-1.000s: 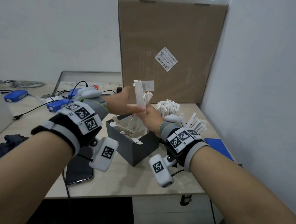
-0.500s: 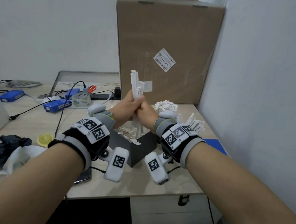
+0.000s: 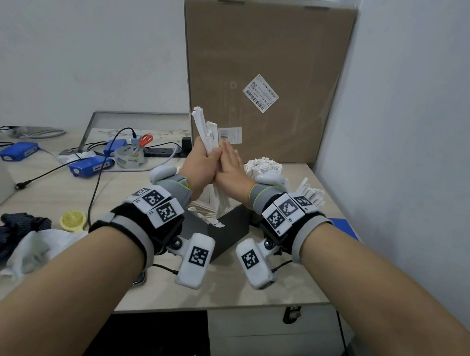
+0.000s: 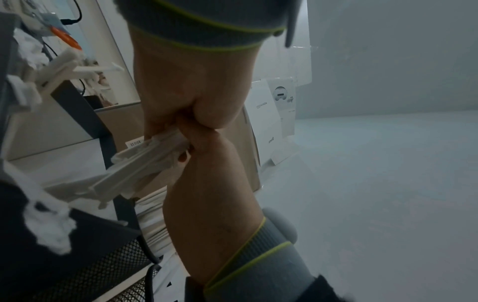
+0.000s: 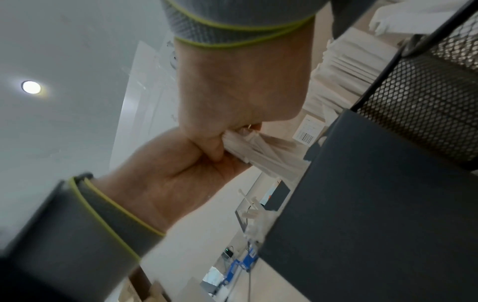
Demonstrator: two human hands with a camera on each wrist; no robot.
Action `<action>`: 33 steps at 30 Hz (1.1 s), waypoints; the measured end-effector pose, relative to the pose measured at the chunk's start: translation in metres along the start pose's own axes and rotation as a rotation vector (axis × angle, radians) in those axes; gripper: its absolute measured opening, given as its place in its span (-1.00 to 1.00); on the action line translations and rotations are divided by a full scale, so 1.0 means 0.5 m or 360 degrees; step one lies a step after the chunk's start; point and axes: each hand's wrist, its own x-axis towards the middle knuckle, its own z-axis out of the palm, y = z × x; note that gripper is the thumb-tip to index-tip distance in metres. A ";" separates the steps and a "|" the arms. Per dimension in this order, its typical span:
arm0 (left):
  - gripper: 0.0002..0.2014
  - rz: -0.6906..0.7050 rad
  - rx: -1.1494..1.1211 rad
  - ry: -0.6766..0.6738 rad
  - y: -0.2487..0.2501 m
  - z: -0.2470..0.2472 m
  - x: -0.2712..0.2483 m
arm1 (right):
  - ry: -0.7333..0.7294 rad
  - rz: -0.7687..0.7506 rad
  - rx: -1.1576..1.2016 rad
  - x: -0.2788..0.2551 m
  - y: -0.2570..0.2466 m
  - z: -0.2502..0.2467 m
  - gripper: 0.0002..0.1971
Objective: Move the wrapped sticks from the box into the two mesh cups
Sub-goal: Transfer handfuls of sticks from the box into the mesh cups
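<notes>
A bundle of white wrapped sticks (image 3: 203, 134) stands nearly upright in the air above the dark box (image 3: 222, 231), which sits mid-desk holding more sticks. Two stick-filled mesh cups (image 3: 261, 166) stand near the desk's right rear corner.

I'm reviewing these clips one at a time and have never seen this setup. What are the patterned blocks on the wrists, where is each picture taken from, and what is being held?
No robot here: a person works with bare hands. The checkered blocks are markers on wrist straps that carry small cameras. The wide picture comes from a camera on the head; the other two look along each wrist toward the fingers, so they look skewed.

The left hand grips a bundle of wrapped sticks upright above the dark box, where more sticks remain. The right hand lies with straight fingers against the bundle and the left hand, probably to even it out. Two mesh cups to the right already hold sticks. Behind them stands a large cardboard carton; blue devices, cables, scissors and dark cloth lie at the left of the table.
</notes>
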 end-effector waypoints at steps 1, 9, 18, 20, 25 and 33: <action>-0.69 0.0003 -0.0013 0.0028 0.000 0.000 -0.001 | 0.0010 -0.0004 0.0113 -0.002 0.009 -0.004 -0.19; -0.88 0.0174 -0.0351 0.0279 0.055 -0.007 0.015 | 0.0431 0.0368 0.1304 -0.018 0.059 -0.030 -0.50; -0.83 0.0219 -0.0827 0.0544 0.103 0.001 0.030 | 0.0512 0.0571 0.1820 -0.021 0.015 -0.029 -0.47; -0.77 0.0203 -0.0845 0.0587 0.103 0.001 0.029 | 0.0523 0.0537 0.1642 -0.024 0.013 -0.031 -0.52; -0.70 0.0168 -0.0871 0.0587 0.108 -0.011 0.029 | 0.0417 0.0213 0.0793 -0.038 0.030 -0.021 -0.36; -0.68 0.0033 -0.1044 0.0580 0.119 -0.030 0.035 | 0.0297 0.0004 0.0008 -0.032 0.039 -0.033 -0.77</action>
